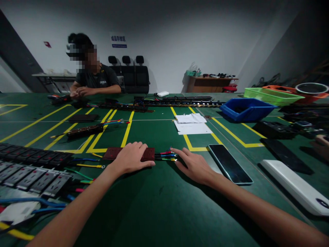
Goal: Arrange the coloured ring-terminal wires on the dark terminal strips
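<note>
A dark red flat block [110,153] lies crosswise on the green table in front of me. My left hand [131,157] rests over it and grips it, fingers across the top and far side, thumb along the near side. Red, blue and yellow-green wires [164,155] with metal ends come out of the block's right end. At their tips is my right hand [191,164], its index finger and thumb stretched out and apart on either side of the wire ends. Whether it touches them I cannot tell. A phone [230,164] lies to the right of this hand.
Black socket strips [33,156] and grey socket strips [33,178] with loose wires lie at left. Torn white paper [192,127], a blue bin [246,108], a green basket [272,96] and a white oblong device [295,187] are further right. A co-worker [99,80] sits opposite.
</note>
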